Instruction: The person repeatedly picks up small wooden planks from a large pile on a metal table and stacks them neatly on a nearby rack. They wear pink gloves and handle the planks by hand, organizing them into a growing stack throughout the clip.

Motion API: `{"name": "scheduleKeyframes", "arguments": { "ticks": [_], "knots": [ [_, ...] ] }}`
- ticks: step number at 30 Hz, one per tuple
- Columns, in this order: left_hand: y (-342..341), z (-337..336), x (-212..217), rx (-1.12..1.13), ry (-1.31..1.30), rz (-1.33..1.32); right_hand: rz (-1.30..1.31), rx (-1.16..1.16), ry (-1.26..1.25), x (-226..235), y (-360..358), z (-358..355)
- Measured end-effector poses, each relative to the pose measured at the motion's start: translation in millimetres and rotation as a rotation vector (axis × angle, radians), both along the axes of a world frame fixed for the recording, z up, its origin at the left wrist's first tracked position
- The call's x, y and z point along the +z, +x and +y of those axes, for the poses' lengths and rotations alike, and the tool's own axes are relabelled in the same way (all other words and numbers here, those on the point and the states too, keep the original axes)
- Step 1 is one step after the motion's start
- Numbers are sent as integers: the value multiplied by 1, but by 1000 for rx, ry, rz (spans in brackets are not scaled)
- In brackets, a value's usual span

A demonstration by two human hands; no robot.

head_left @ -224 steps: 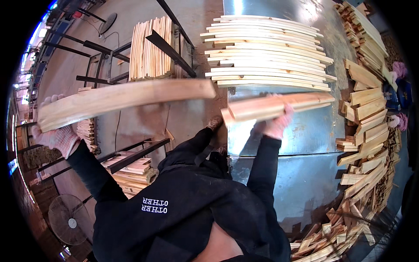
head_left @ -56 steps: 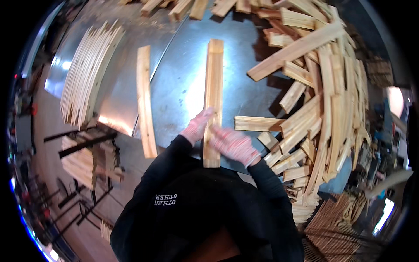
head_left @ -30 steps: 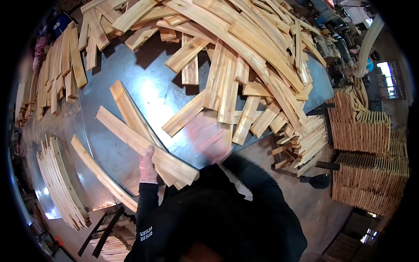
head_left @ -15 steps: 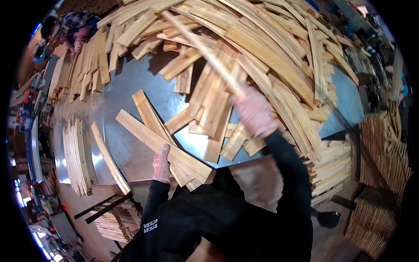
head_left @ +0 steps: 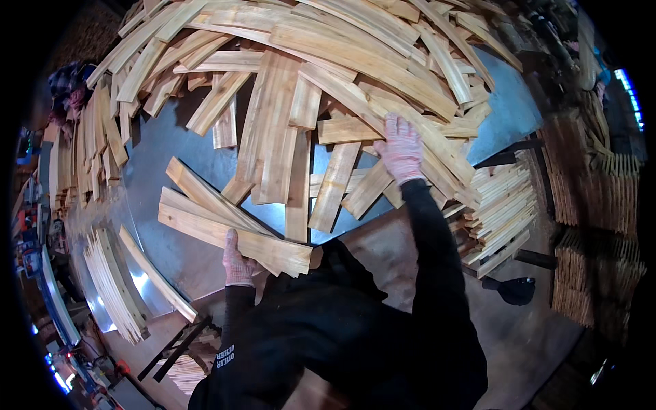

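Note:
My left hand (head_left: 237,262), in a pale pinkish work glove, is closed round the near edge of some wooden boards (head_left: 236,234). Its thumb lies on top of them, and the fingers are hidden underneath. These boards lie fanned over one another close to my body. Another board (head_left: 205,189) rests just beyond them. Out to the right, my gloved right hand (head_left: 401,149) lies on the loose wood heap with fingers stretched out. It touches a long pale board (head_left: 410,130) that slants down to the right.
A large heap of boards (head_left: 369,55) covers the far side of the metal table (head_left: 154,154). An upright row of slats (head_left: 113,283) and a single slat (head_left: 157,273) stand at left. Stacked boards (head_left: 502,212) sit right of the table. A person's gloved hand (head_left: 74,102) shows far left.
The long slat that my right hand held up is out of that hand, which now lies on the heap. My view has shifted, and the boards in my left hand lie flatter.

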State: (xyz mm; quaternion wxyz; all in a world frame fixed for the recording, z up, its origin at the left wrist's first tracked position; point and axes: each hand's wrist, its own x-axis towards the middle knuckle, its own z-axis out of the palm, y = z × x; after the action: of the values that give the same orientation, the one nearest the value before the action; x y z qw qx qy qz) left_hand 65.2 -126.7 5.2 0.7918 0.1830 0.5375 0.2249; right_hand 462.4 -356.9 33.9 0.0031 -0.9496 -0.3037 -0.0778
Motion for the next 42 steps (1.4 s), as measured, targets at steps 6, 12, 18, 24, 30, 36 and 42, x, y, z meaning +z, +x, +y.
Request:
{"name": "scheduleKeyframes", "arguments": {
  "ticks": [6, 12, 18, 24, 30, 36, 42],
  "knots": [
    [-35, 27, 14, 31, 212, 179, -45, 390, 222, 44, -17, -19],
    [-100, 99, 80, -336, 675, 868, -526, 856, 547, 110, -48, 63],
    [-83, 100, 17, -715, 741, 1629, -136, 635, 36, 30, -26, 162],
    [-89, 97, 25, -702, 594, 1603, 322, 240, 399, 47, -93, 217],
    [-130, 114, 33, -519, 842, 1413, 880, 267, 1177, 57, -158, 239],
    [-197, 134, 49, -169, 879, 1682, 1517, 563, 1153, 128, -305, 321],
    [-304, 153, 21, -320, 258, 1432, 2345, 531, 972, 85, -434, 469]
  ]
}}
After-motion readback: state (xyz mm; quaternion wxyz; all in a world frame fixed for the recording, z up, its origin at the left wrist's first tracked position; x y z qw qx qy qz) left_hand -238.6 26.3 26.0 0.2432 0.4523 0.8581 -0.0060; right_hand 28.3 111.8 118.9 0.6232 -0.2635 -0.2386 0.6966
